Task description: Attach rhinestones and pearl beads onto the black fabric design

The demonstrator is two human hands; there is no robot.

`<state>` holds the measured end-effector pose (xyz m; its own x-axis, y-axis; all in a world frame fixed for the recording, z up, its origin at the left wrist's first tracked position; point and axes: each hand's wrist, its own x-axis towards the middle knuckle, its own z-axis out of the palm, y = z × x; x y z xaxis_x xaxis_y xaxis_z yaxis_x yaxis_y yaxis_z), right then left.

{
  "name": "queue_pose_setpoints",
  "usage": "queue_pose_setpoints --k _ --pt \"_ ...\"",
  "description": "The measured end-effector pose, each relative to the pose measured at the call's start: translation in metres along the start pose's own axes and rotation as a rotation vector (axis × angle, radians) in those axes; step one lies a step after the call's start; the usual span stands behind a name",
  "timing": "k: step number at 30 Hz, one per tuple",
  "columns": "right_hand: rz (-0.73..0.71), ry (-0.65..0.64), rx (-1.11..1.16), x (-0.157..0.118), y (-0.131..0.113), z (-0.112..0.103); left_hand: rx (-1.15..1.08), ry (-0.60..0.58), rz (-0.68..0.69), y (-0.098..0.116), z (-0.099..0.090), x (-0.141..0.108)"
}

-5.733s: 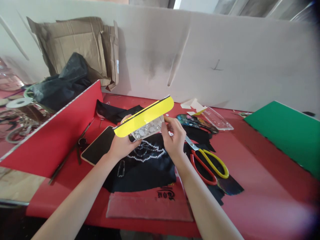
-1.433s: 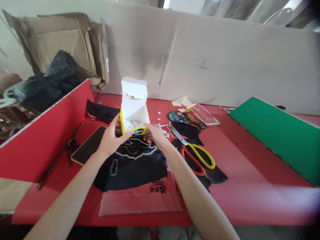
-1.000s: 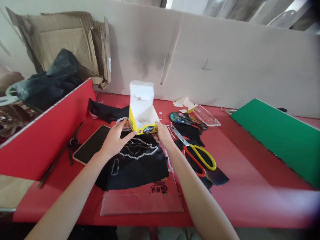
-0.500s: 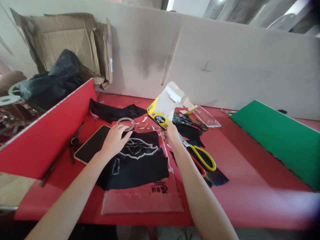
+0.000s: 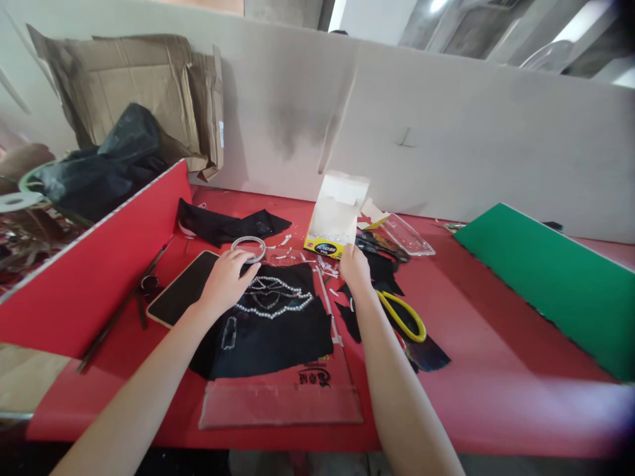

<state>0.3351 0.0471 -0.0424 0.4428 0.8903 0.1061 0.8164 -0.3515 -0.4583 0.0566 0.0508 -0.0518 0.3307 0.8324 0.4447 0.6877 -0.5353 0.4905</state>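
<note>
My left hand [image 5: 229, 276] has its thumb and fingers around the near edge of a roll of clear tape [image 5: 249, 240], beside a black cloth [image 5: 278, 340]. White pearl strings [image 5: 272, 313] form an outline on that cloth. My right hand [image 5: 354, 268] grips the lower right corner of a yellow and white box [image 5: 327, 239], whose flap is open and which has small clear bits inside. Scissors with yellow [image 5: 404, 317] and red handles lie partly under my right forearm, their blades hidden. White scraps [image 5: 325, 268] are scattered beside the box.
A black tablet-like board [image 5: 181, 291] lies left of the cloth. Red [image 5: 109, 258] and green [image 5: 550, 284] panels stand at the sides. A clear plastic tray [image 5: 409, 237] and black cloth [image 5: 223, 225] lie farther back. Cardboard [image 5: 133, 79] leans on the wall.
My right hand has moved slightly right, and the box has turned more upright and shifted right, showing clear bits inside. More white scraps show beside it. My left hand has hardly moved.
</note>
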Motion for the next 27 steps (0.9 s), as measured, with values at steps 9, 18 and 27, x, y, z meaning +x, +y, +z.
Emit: queue_pose_setpoints --k 9,18,27 --pt "0.266 -0.045 -0.100 -0.004 -0.004 -0.023 0.007 0.011 0.007 -0.004 0.000 0.000" --pt "-0.052 0.173 -0.007 -0.030 -0.054 -0.036 0.091 0.005 -0.210 -0.002 -0.003 -0.001" --pt "-0.878 -0.219 -0.173 -0.004 -0.210 0.055 0.054 0.006 -0.247 -0.006 -0.004 0.000"
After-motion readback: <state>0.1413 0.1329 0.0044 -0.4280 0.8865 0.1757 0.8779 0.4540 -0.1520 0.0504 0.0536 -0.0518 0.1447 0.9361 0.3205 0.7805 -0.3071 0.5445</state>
